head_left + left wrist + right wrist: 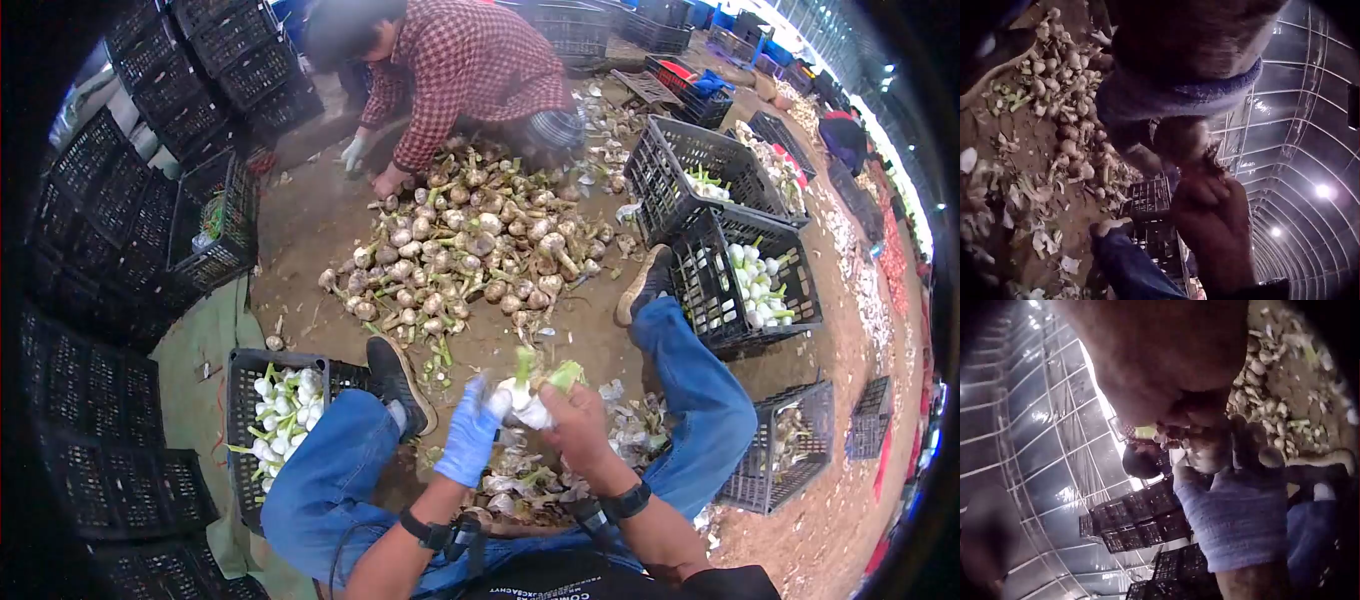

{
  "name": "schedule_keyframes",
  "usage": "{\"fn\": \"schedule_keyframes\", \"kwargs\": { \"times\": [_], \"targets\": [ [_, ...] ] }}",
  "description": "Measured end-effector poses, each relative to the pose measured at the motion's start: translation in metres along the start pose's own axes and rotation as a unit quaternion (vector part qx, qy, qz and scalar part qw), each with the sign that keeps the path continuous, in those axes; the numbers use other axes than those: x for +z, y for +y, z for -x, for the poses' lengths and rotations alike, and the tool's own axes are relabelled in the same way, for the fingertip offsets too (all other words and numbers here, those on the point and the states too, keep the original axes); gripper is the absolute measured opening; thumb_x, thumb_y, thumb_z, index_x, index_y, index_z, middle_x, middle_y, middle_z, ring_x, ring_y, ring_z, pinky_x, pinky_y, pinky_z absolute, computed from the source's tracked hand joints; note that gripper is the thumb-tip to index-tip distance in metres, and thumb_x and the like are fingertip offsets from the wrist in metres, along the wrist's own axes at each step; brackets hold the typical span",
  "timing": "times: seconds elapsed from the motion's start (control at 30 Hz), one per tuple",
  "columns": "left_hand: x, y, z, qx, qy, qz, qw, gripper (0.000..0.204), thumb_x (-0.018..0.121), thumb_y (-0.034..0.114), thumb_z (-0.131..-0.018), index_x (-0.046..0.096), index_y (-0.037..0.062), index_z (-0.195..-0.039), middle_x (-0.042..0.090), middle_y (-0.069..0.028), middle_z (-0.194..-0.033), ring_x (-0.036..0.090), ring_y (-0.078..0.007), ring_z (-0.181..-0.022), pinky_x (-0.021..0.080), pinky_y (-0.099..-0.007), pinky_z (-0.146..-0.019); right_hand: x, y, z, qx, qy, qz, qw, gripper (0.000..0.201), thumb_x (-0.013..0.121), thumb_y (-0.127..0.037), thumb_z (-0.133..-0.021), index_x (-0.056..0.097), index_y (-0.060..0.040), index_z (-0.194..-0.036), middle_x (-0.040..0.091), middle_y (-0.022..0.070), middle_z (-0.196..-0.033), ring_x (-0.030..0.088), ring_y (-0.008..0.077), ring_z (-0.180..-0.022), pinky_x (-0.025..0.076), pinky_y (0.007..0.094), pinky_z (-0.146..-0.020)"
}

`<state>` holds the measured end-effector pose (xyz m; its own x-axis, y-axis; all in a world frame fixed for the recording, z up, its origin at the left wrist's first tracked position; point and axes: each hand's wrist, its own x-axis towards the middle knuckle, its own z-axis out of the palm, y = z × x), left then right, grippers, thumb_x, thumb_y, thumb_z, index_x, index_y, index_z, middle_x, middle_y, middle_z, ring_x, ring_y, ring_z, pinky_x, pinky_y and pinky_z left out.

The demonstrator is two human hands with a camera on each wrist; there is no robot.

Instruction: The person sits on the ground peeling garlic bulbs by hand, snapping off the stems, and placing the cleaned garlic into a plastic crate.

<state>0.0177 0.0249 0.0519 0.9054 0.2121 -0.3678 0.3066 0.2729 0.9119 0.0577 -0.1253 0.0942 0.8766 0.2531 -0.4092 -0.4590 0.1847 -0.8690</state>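
Note:
My left hand (470,435), in a blue glove with pale fingertips, holds a white garlic bulb (520,396) with a short green stem, in front of my lap. Close against it, my bare right hand (580,428) pinches ragged garlic skin (565,375) with a pale green, flared end. Both hands meet at the bulb; in the right wrist view the gloved fingers (1235,500) curl round its pale side. Beyond them a heap of unpeeled garlic (470,240) with cut stems lies on the ground. Loose peelings (520,480) lie beneath my hands.
A black crate (240,400) of white garlic stands by my left leg; another crate (705,290) of them is at my right foot. Across the heap a person in a checked shirt (480,75) bends over it. Stacked black crates (100,380) line the left side.

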Motion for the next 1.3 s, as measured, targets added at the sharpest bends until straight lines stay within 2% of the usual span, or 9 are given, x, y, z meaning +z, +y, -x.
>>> {"fn": "schedule_keyframes", "kwargs": {
  "times": [0.13, 0.23, 0.5, 0.57, 0.67, 0.77, 0.97, 1.13, 1.3],
  "targets": [
    [0.016, 0.006, 0.01, 0.075, -0.042, 0.017, 0.996, 0.056, 0.064, 0.034, -0.089, 0.048, 0.001, -0.132, 0.06, -0.0067, -0.108, 0.059, -0.0111, -0.089, 0.051, -0.0267, -0.074, 0.005, -0.002, 0.004, -0.145, 0.018, 0.238, 0.96, 0.019, 0.062, -0.019, -0.094, 0.066, -0.0019, -0.088, 0.056, -0.0015, -0.066, 0.046, 0.0047, -0.062, 0.038, 0.0245, -0.053],
    [0.003, 0.003, -0.01, -0.087, -0.018, 0.128, 0.988, 0.039, 0.065, 0.032, -0.09, 0.059, 0.0029, -0.116, 0.062, -0.0045, -0.098, 0.06, -0.0107, -0.087, 0.051, -0.0277, -0.073, -0.001, 0.034, -0.002, -0.092, -0.061, 0.121, 0.987, 0.019, 0.063, -0.02, -0.093, 0.066, -0.0021, -0.087, 0.057, -0.0016, -0.067, 0.048, 0.0046, -0.062, 0.038, 0.0243, -0.053],
    [-0.007, -0.024, -0.021, -0.115, 0.117, 0.29, 0.943, 0.032, 0.059, 0.042, -0.091, 0.058, 0.0106, -0.087, 0.06, -0.0039, -0.074, 0.061, -0.016, -0.063, 0.052, -0.0307, -0.057, -0.035, 0.026, 0.01, -0.003, -0.144, 0.208, 0.968, 0.02, 0.059, -0.024, -0.096, 0.067, -0.0061, -0.093, 0.059, -0.0058, -0.074, 0.048, 0.0, -0.064, 0.037, 0.0199, -0.053],
    [-0.021, 0.002, -0.025, -0.069, 0.038, 0.434, 0.898, 0.034, 0.058, 0.043, -0.09, 0.054, 0.0094, -0.087, 0.06, -0.0087, -0.075, 0.061, -0.0193, -0.062, 0.052, -0.0317, -0.057, -0.05, 0.044, 0.018, 0.066, -0.142, 0.23, 0.96, 0.023, 0.059, -0.025, -0.095, 0.066, -0.0034, -0.093, 0.064, 0.0009, -0.074, 0.058, 0.0107, -0.062, 0.044, 0.0278, -0.054],
    [-0.024, 0.03, -0.017, 0.011, 0.014, 0.367, 0.93, 0.036, 0.057, 0.036, -0.093, 0.058, 0.0011, -0.099, 0.065, -0.0126, -0.079, 0.066, -0.0204, -0.066, 0.055, -0.0311, -0.056, -0.083, 0.082, 0.016, -0.022, -0.196, 0.606, 0.77, 0.049, 0.066, -0.04, -0.085, 0.062, 0.0009, -0.112, 0.065, 0.0248, -0.082, 0.063, 0.0436, -0.081, 0.049, 0.0484, -0.075],
    [-0.024, 0.015, -0.012, 0.05, -0.013, 0.247, 0.968, 0.042, 0.056, 0.039, -0.093, 0.057, -0.002, -0.103, 0.065, -0.0134, -0.086, 0.066, -0.0216, -0.071, 0.057, -0.0314, -0.062, -0.067, 0.078, 0.023, -0.189, -0.114, 0.512, 0.83, 0.052, 0.067, -0.043, -0.083, 0.062, -0.001, -0.114, 0.065, 0.0233, -0.084, 0.063, 0.0405, -0.08, 0.049, 0.0454, -0.074],
    [-0.001, 0.023, 0.0, 0.156, 0.028, -0.046, 0.986, 0.043, 0.053, 0.039, -0.094, 0.062, -0.0005, -0.108, 0.066, -0.0079, -0.087, 0.063, -0.0138, -0.074, 0.052, -0.0269, -0.065, 0.0, -0.003, 0.023, -0.09, -0.066, 0.287, 0.951, 0.037, 0.069, -0.033, -0.086, 0.064, 0.0027, -0.091, 0.057, 0.0029, -0.072, 0.049, 0.0079, -0.067, 0.042, 0.0278, -0.06],
    [0.001, 0.022, 0.0, 0.106, 0.053, -0.013, 0.993, 0.041, 0.052, 0.039, -0.093, 0.065, 0.0008, -0.101, 0.065, -0.0053, -0.087, 0.06, -0.0121, -0.071, 0.05, -0.0258, -0.066, 0.015, -0.008, 0.021, 0.077, -0.142, 0.223, 0.961, 0.034, 0.063, -0.03, -0.092, 0.06, 0.0003, -0.077, 0.052, -0.0015, -0.06, 0.043, 0.0049, -0.058, 0.037, 0.0256, -0.052],
    [-0.011, 0.019, 0.0, 0.0, 0.01, 0.216, 0.976, 0.039, 0.05, 0.037, -0.093, 0.063, 0.0007, -0.088, 0.067, -0.0123, -0.092, 0.065, -0.0206, -0.075, 0.054, -0.0328, -0.07, 0.005, 0.011, 0.02, 0.012, -0.162, 0.178, 0.971, 0.031, 0.06, -0.026, -0.095, 0.059, -0.0038, -0.074, 0.05, -0.0045, -0.058, 0.041, 0.0034, -0.053, 0.032, 0.0235, -0.047]
  ]
}}
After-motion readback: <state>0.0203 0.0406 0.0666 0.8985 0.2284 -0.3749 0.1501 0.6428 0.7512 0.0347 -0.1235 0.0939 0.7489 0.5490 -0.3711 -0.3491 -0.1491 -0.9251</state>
